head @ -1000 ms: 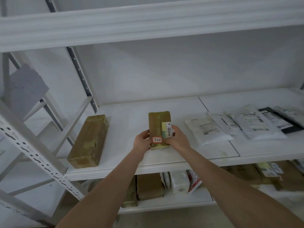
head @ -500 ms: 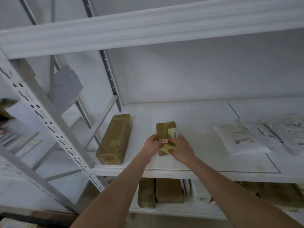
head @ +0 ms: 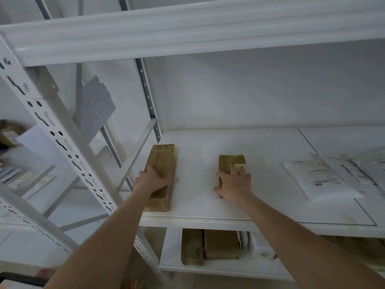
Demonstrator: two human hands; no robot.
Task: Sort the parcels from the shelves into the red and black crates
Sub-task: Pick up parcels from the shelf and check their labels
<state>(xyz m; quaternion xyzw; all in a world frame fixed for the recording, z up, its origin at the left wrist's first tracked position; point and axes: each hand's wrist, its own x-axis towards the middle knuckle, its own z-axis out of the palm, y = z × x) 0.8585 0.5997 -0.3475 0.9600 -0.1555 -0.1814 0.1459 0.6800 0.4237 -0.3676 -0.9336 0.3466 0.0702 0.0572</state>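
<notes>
Two brown taped parcels lie on the white shelf board (head: 208,207). The long parcel (head: 164,157) is at the left end; my left hand (head: 153,181) grips it across its top, thumb at its left edge. The shorter parcel (head: 229,163), with a pale label at its right edge, lies in the middle. My right hand (head: 234,184) holds its near end, thumb down the left side and fingers spread over the top. The parcel rests on the board. No crate shows clearly.
White plastic mailers (head: 318,180) lie to the right on the same board. More brown boxes (head: 220,243) stand on the shelf below. A perforated white upright (head: 52,130) and braces rise at the left, with a hanging paper sheet (head: 95,105). A shelf beam runs overhead.
Both hands held the shorter parcel before. My left hand has let go and moved left onto the long parcel; my right hand stays on the shorter one. The view has shifted left.
</notes>
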